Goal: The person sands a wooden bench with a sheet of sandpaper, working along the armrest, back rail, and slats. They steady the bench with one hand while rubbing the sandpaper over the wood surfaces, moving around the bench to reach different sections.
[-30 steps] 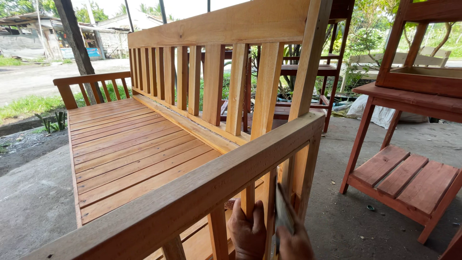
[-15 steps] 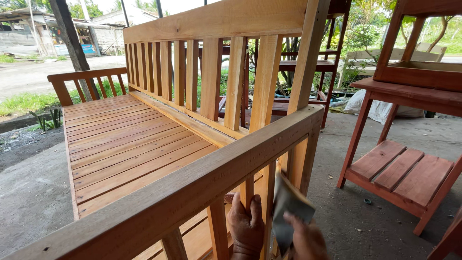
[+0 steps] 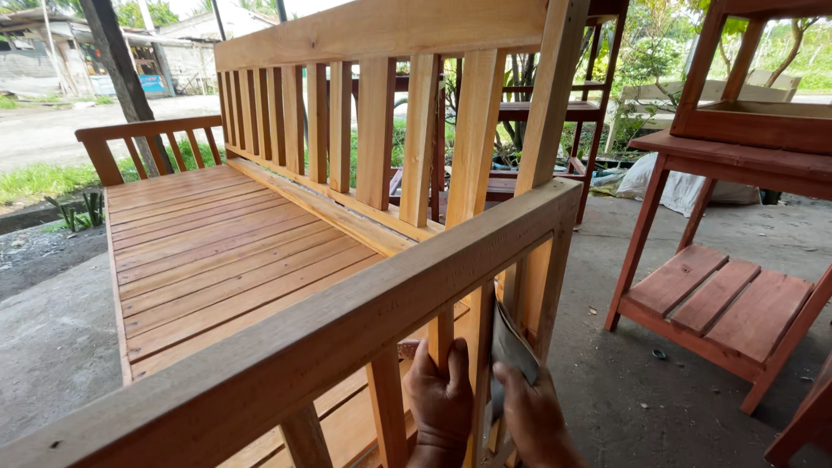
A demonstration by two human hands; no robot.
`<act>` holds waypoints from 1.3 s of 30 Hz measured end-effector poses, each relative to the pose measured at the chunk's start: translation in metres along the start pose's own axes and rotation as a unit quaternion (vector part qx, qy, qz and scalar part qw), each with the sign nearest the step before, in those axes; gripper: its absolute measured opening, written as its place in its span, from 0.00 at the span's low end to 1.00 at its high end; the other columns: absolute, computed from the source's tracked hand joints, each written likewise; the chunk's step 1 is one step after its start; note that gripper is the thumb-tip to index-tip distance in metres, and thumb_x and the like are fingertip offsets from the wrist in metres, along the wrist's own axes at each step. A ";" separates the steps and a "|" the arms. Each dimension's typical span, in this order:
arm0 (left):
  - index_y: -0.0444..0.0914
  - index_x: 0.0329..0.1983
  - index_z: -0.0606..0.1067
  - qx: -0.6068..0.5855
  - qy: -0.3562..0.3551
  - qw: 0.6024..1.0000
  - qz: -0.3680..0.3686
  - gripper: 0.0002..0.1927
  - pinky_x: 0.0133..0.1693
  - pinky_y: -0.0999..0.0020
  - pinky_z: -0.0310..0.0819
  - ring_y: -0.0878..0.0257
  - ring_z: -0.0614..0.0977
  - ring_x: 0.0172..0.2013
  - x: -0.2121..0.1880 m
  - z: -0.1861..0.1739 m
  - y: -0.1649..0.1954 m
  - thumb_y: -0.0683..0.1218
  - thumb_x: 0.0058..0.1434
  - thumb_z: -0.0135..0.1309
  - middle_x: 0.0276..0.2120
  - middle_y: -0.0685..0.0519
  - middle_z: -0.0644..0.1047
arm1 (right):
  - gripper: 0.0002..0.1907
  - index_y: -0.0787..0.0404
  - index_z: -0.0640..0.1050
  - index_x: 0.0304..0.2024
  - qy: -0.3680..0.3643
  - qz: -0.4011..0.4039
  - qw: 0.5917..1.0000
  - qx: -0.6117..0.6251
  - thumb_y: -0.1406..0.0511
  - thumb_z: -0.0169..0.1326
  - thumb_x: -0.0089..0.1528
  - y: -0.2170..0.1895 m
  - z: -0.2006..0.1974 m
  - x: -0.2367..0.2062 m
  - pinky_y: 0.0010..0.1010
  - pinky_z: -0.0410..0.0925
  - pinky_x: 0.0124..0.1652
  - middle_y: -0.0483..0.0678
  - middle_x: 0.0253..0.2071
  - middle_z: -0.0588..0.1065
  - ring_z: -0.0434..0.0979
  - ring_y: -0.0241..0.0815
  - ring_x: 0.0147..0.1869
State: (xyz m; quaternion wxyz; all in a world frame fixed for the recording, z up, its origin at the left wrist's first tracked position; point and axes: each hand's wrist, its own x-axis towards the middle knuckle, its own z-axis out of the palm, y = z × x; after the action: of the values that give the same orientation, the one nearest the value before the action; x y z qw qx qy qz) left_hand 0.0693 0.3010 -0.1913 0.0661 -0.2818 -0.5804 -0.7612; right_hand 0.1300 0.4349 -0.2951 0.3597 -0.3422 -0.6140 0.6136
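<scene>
- The wooden bench (image 3: 260,251) is made of pale orange-brown planks: a flat slatted seat, an upright slatted backrest, and a thick armrest rail (image 3: 364,321) running diagonally across the foreground with visible grain.
- The left hand (image 3: 440,394) wraps its fingers closed around a vertical armrest slat (image 3: 477,347) just under the rail.
- The right hand (image 3: 533,420) pinches a thin, dull grey sheet of sandpaper (image 3: 510,347), pressed flat against the slat's right face.
- Both wrists are cut off by the lower edge; the sandpaper's lower part is hidden behind the fingers.
- A reddish-brown slatted shelf stand (image 3: 719,295) stands on the rough concrete floor (image 3: 624,381) to the right, partly out of frame.
</scene>
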 end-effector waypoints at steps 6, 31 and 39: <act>0.34 0.22 0.78 0.049 -0.035 0.994 -0.095 0.19 0.27 0.70 0.70 0.69 0.72 0.21 0.010 -0.002 0.003 0.53 0.61 0.63 0.17 0.55 0.74 | 0.35 0.65 0.59 0.72 -0.017 -0.157 0.987 0.012 0.59 0.46 0.65 0.010 0.007 -0.011 0.48 0.63 0.67 0.64 0.67 0.68 0.71 0.61 0.71; 0.34 0.21 0.75 0.066 -0.018 0.997 -0.022 0.19 0.24 0.67 0.67 0.69 0.69 0.18 0.008 -0.006 0.002 0.51 0.61 0.62 0.12 0.55 0.70 | 0.31 0.51 0.64 0.74 0.173 -0.304 0.933 -0.085 0.73 0.38 0.68 -0.039 -0.004 -0.026 0.38 0.75 0.47 0.53 0.71 0.71 0.77 0.51 0.52; 0.34 0.21 0.75 0.069 -0.025 0.996 -0.051 0.22 0.25 0.67 0.70 0.68 0.71 0.19 0.007 -0.007 0.000 0.54 0.61 0.62 0.14 0.55 0.72 | 0.35 0.50 0.57 0.76 0.194 -0.154 0.954 -0.170 0.71 0.42 0.66 0.003 0.043 -0.007 0.32 0.75 0.47 0.57 0.56 0.77 0.81 0.46 0.49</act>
State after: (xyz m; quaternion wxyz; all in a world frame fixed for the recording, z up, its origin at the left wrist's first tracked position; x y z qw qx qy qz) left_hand 0.0605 0.2962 -0.1891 0.0321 -0.2654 -0.6465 -0.7146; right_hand 0.0960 0.4069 -0.2978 0.4987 -0.4121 -0.6730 0.3585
